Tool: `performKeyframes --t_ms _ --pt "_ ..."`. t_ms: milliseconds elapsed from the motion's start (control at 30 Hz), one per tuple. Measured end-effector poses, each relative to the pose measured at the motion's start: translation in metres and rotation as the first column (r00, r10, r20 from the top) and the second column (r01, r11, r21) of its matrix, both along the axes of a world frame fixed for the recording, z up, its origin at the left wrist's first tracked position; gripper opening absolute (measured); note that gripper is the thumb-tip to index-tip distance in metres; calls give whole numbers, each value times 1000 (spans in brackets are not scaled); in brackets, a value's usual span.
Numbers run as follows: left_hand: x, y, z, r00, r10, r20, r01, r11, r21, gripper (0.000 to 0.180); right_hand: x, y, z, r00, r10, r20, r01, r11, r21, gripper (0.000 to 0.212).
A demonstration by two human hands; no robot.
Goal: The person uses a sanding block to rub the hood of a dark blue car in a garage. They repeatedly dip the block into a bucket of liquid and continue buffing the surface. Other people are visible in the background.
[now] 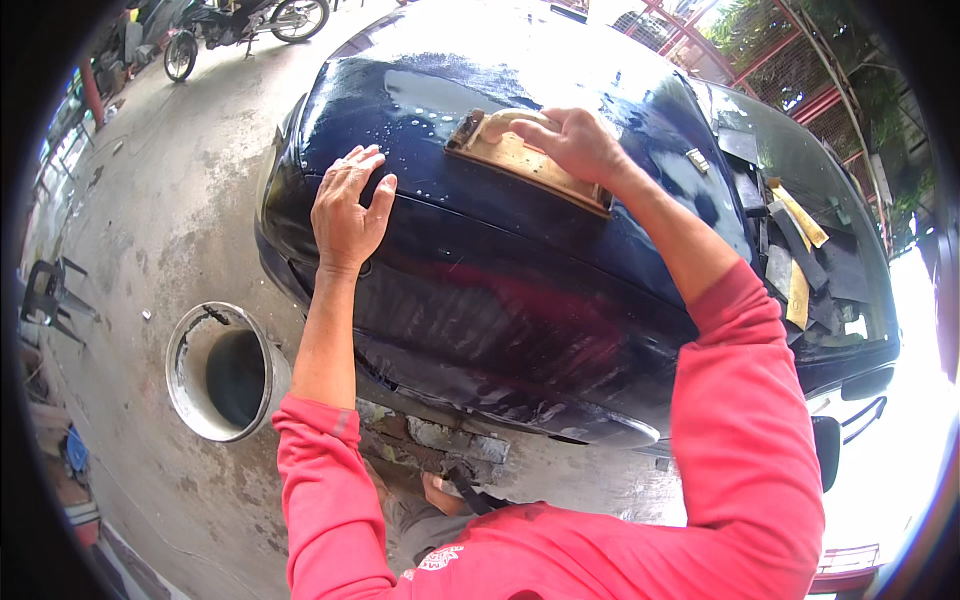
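Observation:
My right hand (582, 150) is closed around the curved handle of a long wooden sanding board (535, 172). The board lies flat on the wet dark blue hood (640, 240) of a car. To its left, my left hand (350, 208) rests near the hood's edge with fingers stretched out, holding nothing. Water drops and pale, milky smears show on the paint around both hands. The underside of the board is hidden against the hood.
A large bucket (276, 375) of dark water stands on the concrete floor at the left. Sanding strips and dark sheets (797, 295) lie on the windshield at the right. A small pale block (697, 161) sits on the hood. A motorcycle (240, 25) is parked far left.

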State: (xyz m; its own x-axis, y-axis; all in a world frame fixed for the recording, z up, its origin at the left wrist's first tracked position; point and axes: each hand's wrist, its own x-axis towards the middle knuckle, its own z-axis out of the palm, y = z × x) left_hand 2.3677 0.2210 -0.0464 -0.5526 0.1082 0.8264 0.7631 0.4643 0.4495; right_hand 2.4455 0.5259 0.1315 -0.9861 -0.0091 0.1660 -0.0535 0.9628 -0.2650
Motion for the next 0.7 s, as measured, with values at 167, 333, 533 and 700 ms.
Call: performKeyframes --t_ms 167,333,533,700 --pt "3 -1 3 1000 -11 26 11 1000 2 28 137 20 25 996 -47 -75 46 999 -10 49" --pt "0 3 0 999 9 44 -10 1000 7 29 100 42 8 986 71 -150 -70 998 7 38" --pt "0 0 -2 998 -48 50 47 999 21 25 -6 0 -3 992 122 -31 -119 990 82 32" --pt "2 5 1 999 -18 34 18 1000 0 28 151 26 36 990 -132 52 134 990 -33 50"
